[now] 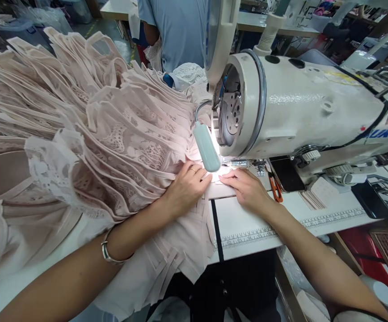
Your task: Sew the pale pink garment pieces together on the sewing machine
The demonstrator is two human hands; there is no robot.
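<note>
Under the sewing machine (281, 103) head, my two hands lie close together at the brightly lit stitching spot. My left hand (185, 185), with a ring on one finger, is closed on the edge of a pale beige lace garment (123, 134). My right hand (247, 185) has its thumb and fingers pressed together on the pale fabric edge (216, 179) beside the presser foot. Glare and the small green lamp (207, 147) partly hide the fabric and needle. More beige cloth hangs over the table's front edge below my left forearm.
Orange-handled snips (275, 188) and a dark phone (286, 173) lie right of my right hand. A printed ruler (247, 237) runs along the table edge. Small beige pieces (319, 194) lie farther right. A person in a blue shirt (182, 33) is ahead.
</note>
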